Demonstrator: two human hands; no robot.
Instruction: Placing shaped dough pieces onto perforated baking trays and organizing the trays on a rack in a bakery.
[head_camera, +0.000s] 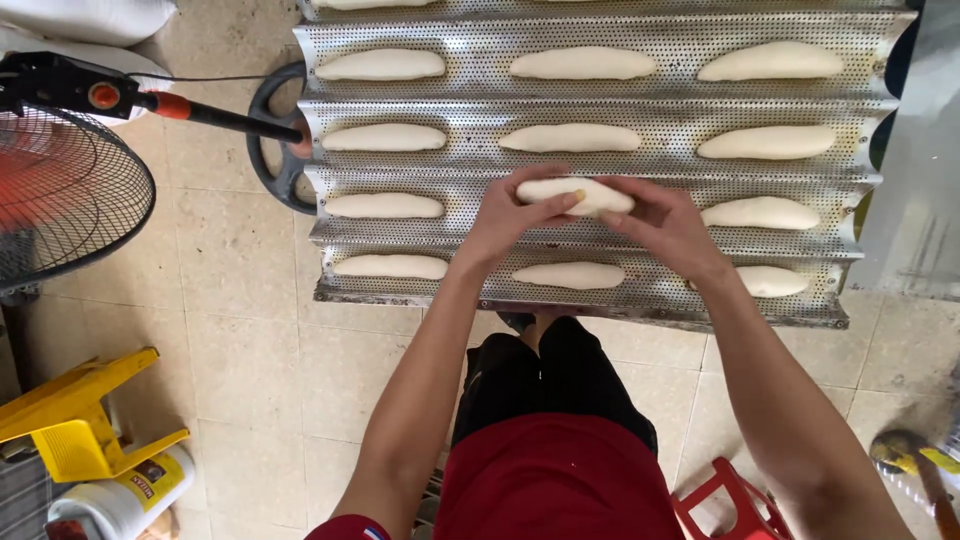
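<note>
A perforated metal baguette tray (480, 178) with wavy channels lies in front of me, with several pale dough loaves such as one (384, 206) resting in its grooves. Both hands hold one oblong dough piece (580, 193) just above the middle of the third channel. My left hand (515, 215) grips its left end with the thumb on top. My right hand (665, 222) cups its right end. Another loaf (568, 275) lies in the nearest channel below my hands.
A standing fan (60, 190) with an orange-tipped black rod (180, 108) is at the left. Yellow plastic parts (75, 420) and a white tub (120, 500) sit at lower left. A red stool (725, 500) is by my right leg. White sacks (90, 20) lie top left.
</note>
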